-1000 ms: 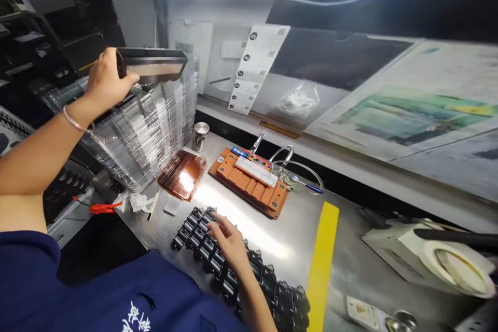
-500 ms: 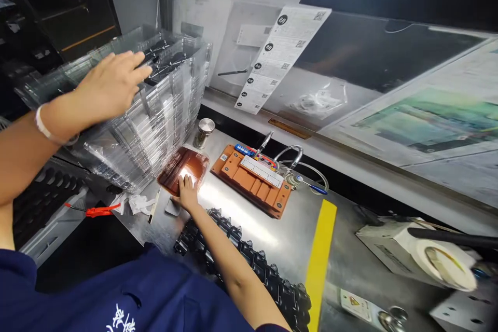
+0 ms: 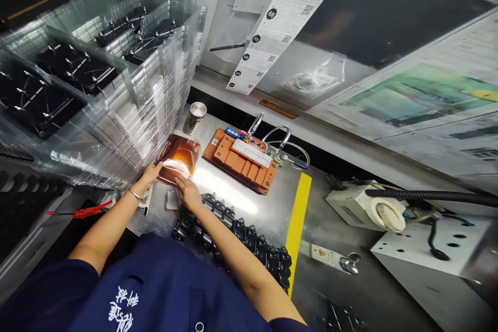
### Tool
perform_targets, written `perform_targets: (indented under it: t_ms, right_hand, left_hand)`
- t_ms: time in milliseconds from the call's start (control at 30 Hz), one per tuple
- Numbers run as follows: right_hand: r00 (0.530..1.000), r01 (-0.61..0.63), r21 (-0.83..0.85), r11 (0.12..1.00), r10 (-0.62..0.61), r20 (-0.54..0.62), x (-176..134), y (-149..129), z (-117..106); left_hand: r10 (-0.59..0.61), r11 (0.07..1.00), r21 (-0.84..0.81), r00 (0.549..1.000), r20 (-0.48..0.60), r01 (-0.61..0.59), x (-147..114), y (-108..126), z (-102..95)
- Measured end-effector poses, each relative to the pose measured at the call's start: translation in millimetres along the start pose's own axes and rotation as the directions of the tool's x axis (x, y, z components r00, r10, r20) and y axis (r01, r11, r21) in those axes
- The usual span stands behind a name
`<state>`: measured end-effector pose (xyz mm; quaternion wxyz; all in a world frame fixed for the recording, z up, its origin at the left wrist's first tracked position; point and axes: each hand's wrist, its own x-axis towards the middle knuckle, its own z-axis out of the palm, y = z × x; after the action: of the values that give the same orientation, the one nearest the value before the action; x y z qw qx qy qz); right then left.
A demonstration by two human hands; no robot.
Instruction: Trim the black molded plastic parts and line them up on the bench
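A glossy amber-brown film sheet lies at the foot of the tall stack of clear plastic trays, its surface slightly bowed. My left hand pinches its near left corner. At the near right edge, the fingers of my right hand are closed on the same sheet. Black moulded parts stand in rows on the metal bench, partly behind my right forearm. More black parts sit in the top tray's compartments.
An orange-brown fixture with a white ruler-like strip and hoses stands right of the sheet. A metal cylinder is behind it. Red-handled pliers lie at the left. Yellow tape crosses the bench; a white machine stands at the right.
My left hand has come down from above the tray stack to the sheet's left corner. My right hand has moved from lying on the sheet to its near edge.
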<state>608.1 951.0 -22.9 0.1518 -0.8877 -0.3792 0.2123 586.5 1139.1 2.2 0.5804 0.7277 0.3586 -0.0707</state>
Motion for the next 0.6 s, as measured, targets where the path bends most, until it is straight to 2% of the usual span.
perform_targets:
  t_ms: [67,167,233,333,400,533,600]
  right_hand:
    - [0.999,0.036,0.044,0.998,-0.035,-0.017,-9.5,1.1,-5.0]
    - [0.994,0.101,0.185,0.978,-0.094,-0.048,-13.9,0.3,-19.4]
    - [0.991,0.072,0.282,0.957,-0.037,-0.129,-8.8,-2.9,-34.1]
    - [0.958,-0.042,0.353,0.935,0.138,-0.251,3.7,-9.6,-61.4]
    - [0.957,-0.062,0.355,0.933,0.156,-0.243,8.9,-13.1,-80.4]
    - [0.99,0.017,0.35,0.937,0.032,-0.134,8.3,-14.6,-111.0]
    - [0.996,0.021,0.357,0.934,0.012,-0.091,7.0,-12.9,-120.0]
  left_hand:
    - [0.016,0.999,-0.035,0.998,0.054,-0.015,4.2,-0.7,4.9]
    - [0.104,0.993,-0.062,0.989,0.106,-0.097,0.5,-2.7,14.9]
    - [0.185,0.982,-0.057,0.973,0.136,-0.179,-6.7,-3.2,22.1]
    - [0.326,0.944,-0.015,0.929,0.176,-0.329,-20.2,0.9,27.6]
    - [0.409,0.907,0.021,0.893,0.187,-0.42,-27.5,6.9,27.0]
    - [0.506,0.844,0.068,0.833,0.225,-0.532,-33.5,20.2,22.6]
    - [0.561,0.791,0.118,0.788,0.253,-0.6,-33.5,24.5,21.5]
